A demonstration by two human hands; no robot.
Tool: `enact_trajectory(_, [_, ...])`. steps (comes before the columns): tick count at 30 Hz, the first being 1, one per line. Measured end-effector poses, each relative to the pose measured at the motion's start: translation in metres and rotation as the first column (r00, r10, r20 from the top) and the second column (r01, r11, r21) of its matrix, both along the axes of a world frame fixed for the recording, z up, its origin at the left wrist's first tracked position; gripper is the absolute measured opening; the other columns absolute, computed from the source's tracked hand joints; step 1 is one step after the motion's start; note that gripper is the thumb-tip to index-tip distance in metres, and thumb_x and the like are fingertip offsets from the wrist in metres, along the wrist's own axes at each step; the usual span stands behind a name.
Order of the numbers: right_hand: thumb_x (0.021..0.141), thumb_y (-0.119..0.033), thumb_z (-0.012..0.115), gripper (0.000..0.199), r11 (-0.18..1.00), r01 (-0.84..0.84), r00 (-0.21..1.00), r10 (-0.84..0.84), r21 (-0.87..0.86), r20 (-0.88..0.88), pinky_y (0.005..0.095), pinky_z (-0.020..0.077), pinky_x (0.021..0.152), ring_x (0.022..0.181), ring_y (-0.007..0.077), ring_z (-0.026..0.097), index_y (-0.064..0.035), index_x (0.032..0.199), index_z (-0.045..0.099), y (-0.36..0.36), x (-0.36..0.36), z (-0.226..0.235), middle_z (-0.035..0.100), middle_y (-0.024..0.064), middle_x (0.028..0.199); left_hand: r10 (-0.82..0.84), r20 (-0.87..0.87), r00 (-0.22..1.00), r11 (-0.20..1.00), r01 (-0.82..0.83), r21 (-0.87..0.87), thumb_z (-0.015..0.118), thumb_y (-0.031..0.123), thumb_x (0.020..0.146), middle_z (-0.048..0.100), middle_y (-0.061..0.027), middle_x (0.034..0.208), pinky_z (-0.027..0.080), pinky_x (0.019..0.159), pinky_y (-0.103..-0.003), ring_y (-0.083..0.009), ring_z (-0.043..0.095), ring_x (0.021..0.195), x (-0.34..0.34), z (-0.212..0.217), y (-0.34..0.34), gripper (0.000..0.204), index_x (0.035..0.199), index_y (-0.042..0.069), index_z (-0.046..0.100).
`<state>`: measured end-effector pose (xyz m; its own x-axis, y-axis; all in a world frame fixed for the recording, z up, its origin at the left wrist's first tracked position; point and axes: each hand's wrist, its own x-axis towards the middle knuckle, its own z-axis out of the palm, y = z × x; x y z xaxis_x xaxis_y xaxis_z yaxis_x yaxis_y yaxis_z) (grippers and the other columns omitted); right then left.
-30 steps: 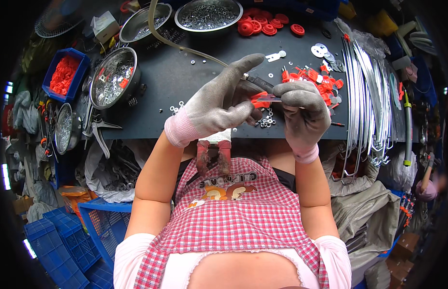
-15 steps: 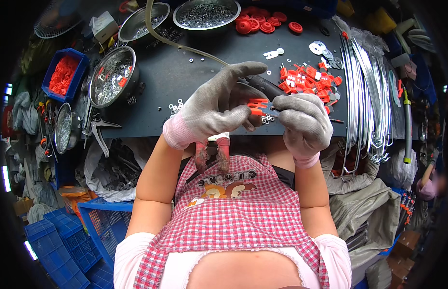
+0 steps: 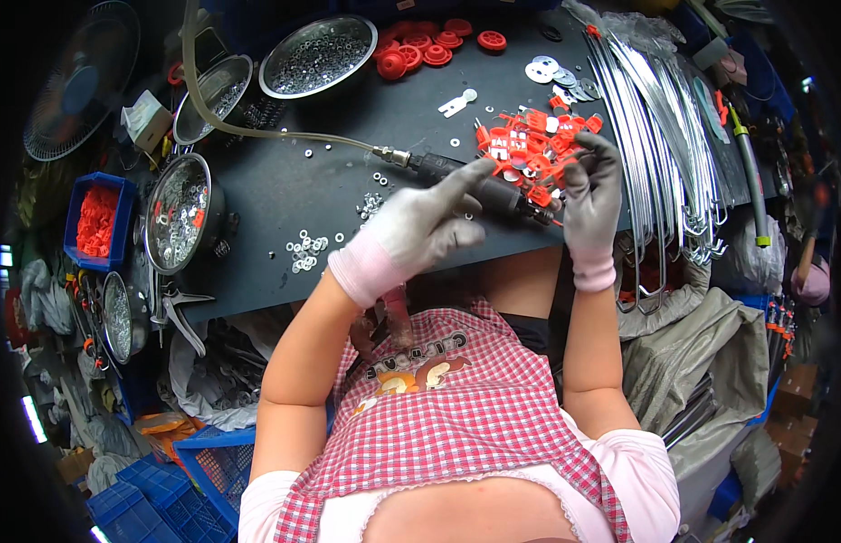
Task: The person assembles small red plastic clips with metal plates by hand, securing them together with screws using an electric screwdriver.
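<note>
My left hand [image 3: 425,228], in a grey-coated glove with a pink cuff, hovers over the near part of the dark table. Its index finger is stretched out and nothing shows in it. Beyond its fingertips lies a black air screwdriver [image 3: 488,188] joined to a clear hose. My right hand [image 3: 592,204], gloved the same way, is at the right edge of a pile of orange-red plastic clips [image 3: 522,145]. Its thumb and bent forefinger stand apart beside the clips, and no piece shows clearly between them. Several of the clips carry grey or white discs.
Small nuts [image 3: 307,252] lie loose left of my left hand. Metal bowls of hardware [image 3: 319,59] and a blue bin [image 3: 122,195] of red parts stand farther left. Red round caps [image 3: 437,54] lie at the back. Bent metal rods [image 3: 651,149] line the right side.
My hands have parted, and the orange-red clip with a grey plate that was between them is no longer in them. My right hand has moved to the pile. The view has shifted.
</note>
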<state>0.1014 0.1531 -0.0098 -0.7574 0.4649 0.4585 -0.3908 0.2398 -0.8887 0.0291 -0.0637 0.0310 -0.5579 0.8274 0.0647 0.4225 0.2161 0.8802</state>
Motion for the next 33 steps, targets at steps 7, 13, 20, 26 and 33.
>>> enact_trajectory(7, [0.081, -0.03, 0.071, 0.04, 0.57, -0.034, 0.716, -0.559, 0.821, 0.418, 0.0433, 0.0476, 0.085, 0.096, 0.0295, 0.061, -0.0073, 0.11, 0.053, 0.031, -0.047, -0.014, 0.062, 0.0152, 0.096, 0.091, -0.508, 0.856, 0.883, -0.305, -0.356, 0.067, 0.024, 0.082, 0.055, -0.0186, 0.11, 0.045, 0.089, -0.043, -0.0339, 0.055, 0.105, -0.13, -0.046, 0.081, 0.037, 0.112, 0.006, 0.056])
enact_trajectory(13, [0.084, -0.036, 0.065, 0.036, 0.545, -0.094, 0.707, -0.553, 0.833, 0.441, 0.0426, 0.0439, 0.091, 0.104, 0.0314, 0.056, -0.0074, 0.106, 0.062, 0.101, -0.093, 0.025, 0.062, 0.0151, 0.103, -0.199, -0.534, 0.822, 0.926, -0.021, -0.377, 0.066, 0.013, 0.08, 0.053, -0.0172, 0.104, 0.043, 0.089, -0.042, -0.035, 0.052, 0.102, -0.171, -0.07, 0.083, 0.029, 0.104, 0.004, 0.053])
enact_trajectory(20, [0.086, -0.032, 0.061, 0.037, 0.456, 0.093, 0.423, -0.823, 0.885, 0.379, 0.0416, 0.0468, 0.093, 0.109, 0.0323, 0.059, -0.0129, 0.118, 0.06, 0.275, -0.265, -0.017, 0.063, 0.0164, 0.115, -0.18, -0.404, 0.897, 0.896, -0.021, -0.444, 0.069, 0.014, 0.078, 0.054, -0.0159, 0.101, 0.043, 0.087, -0.041, -0.034, 0.052, 0.1, -0.171, -0.057, 0.098, 0.027, 0.098, 0.006, 0.054])
enact_trajectory(26, [0.084, -0.022, 0.061, 0.022, 0.464, 0.154, 0.537, -0.78, 0.872, 0.32, 0.0406, 0.0483, 0.086, 0.096, 0.034, 0.063, -0.0099, 0.1, 0.069, 0.336, -0.299, -0.053, 0.066, 0.0183, 0.101, -0.192, -0.33, 0.924, 0.875, 0.008, -0.485, 0.071, 0.017, 0.076, 0.052, -0.0162, 0.105, 0.042, 0.09, -0.041, -0.0348, 0.051, 0.104, -0.171, -0.057, 0.104, 0.032, 0.101, 0.006, 0.055])
enact_trajectory(33, [0.091, -0.026, 0.058, 0.024, 0.55, 0.106, 0.832, -0.505, 0.829, 0.229, 0.0349, 0.0479, 0.08, 0.085, 0.0269, 0.064, -0.0084, 0.105, 0.066, 0.253, -0.225, 0.004, 0.067, 0.0167, 0.089, -0.194, -0.405, 0.894, 0.902, 0.0, -0.433, 0.069, 0.025, 0.08, 0.057, -0.0178, 0.104, 0.044, 0.09, -0.041, -0.0346, 0.054, 0.104, -0.174, -0.06, 0.098, 0.029, 0.098, 0.004, 0.059])
